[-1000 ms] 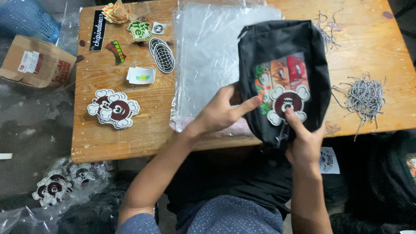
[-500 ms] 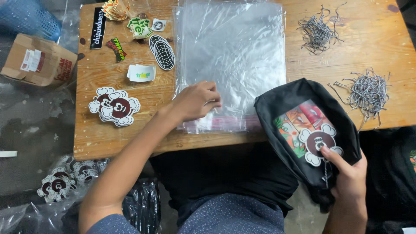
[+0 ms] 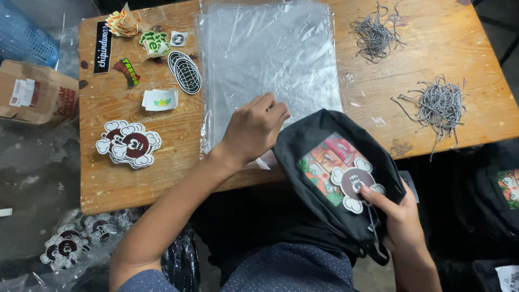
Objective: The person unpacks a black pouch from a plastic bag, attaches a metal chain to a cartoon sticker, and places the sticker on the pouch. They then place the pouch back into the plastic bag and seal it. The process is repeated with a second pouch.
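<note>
- While the right hand point(image 3: 403, 216) grips the black pouch point(image 3: 335, 178) at its lower end, thumb pressed on the cloud-shaped sticker point(image 3: 354, 186), the pouch hangs over the desk's point(image 3: 135, 178) near edge, long axis slanting from upper left to lower right.
- Left hand point(image 3: 254, 130) rests on the stack of clear plastic bags point(image 3: 270, 59), fingers curled, pinching the top sheet near the near edge.
- Compared with half a second ago, the pouch has moved up-left, now touching the left hand.
- Grey cord bundles point(image 3: 440, 105) lie toward the desk's right edge.
</note>
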